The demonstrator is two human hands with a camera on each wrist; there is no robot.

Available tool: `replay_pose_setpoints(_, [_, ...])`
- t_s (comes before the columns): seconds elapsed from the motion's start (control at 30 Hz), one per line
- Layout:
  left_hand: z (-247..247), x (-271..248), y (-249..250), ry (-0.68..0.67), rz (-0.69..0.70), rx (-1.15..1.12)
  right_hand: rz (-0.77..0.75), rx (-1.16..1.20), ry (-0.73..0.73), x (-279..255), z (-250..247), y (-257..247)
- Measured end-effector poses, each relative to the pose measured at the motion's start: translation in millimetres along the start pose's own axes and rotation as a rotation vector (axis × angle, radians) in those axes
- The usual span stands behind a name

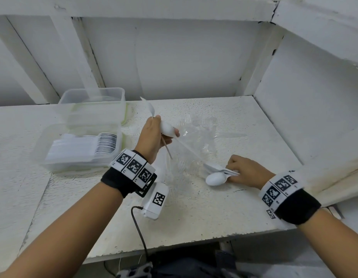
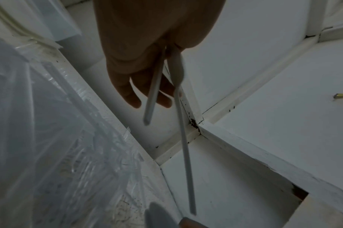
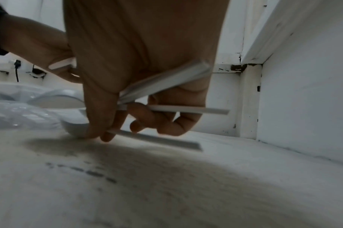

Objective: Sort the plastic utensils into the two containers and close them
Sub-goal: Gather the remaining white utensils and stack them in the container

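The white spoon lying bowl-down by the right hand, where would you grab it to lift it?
Judging by its pose, take the white spoon by its handle, from the right: the rounded bowl points left, and the flat handle runs under the right hand, whose fingers already pinch it.

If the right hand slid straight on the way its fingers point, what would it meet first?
The right hand, gripping white spoons, points left along the table. First in line looks to be the pile of clear plastic utensils, though depth is uncertain.
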State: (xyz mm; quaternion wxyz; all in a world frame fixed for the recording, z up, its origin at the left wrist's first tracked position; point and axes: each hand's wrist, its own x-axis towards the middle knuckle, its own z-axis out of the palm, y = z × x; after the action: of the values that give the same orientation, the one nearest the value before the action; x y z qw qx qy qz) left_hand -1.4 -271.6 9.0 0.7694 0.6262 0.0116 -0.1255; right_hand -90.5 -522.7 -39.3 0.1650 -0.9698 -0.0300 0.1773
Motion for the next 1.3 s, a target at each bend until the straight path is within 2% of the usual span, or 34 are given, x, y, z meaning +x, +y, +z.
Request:
replay_pose_setpoints(0.1, [0.5,-3.3,0.7,0.030,-0.040,-0.076,-0.005,0.119,0.054,-0.4,-1.6,-2.6])
replay_pose_setpoints(0.17, [1.3,-4.7,2.6,0.062,-0.067,-0.046,0.012,0.196,0.096,-1.2,-5.1,-5.5])
replay_pose_setpoints(0.27, [1.4,-5.5,3.9,0.095,-0.068,0.020,0.033,0.467,0.146,-5.1,-13.0,-15.1])
replay_pose_setpoints(0.43, [-1.4,-11.3,-2.8,0.030,-0.039,0.175,-0.007,0.852,0.181,-10.8,-21.3,-45.3])
replay_pose_setpoints(0.6, [2.9,-25.8,-6.8,-0.018,-0.049,0.146,-0.081,1.111,0.207,-5.9,-22.9,-81.7])
replay_pose_setpoints(0.73, [5.0,-35.5,-7.4,-0.019,0.002,0.191,-0.147,1.136,0.242,1.6,-15.1,-111.0])
replay_pose_setpoints(0.97, [-4.3,-41.7,-4.2,0.045,-0.104,0.086,-0.108,1.301,0.257,11.0,5.9,-140.2])
replay_pose_setpoints(1.13, [-16.9,-48.6,-9.4,0.023,0.015,0.291,-0.007,1.325,0.247,17.0,6.4,-154.0])
replay_pose_setpoints(1.3, [-25.9,-55.8,-13.6,-0.032,0.063,0.358,-0.050,1.235,0.390,17.3,6.2,-166.1])
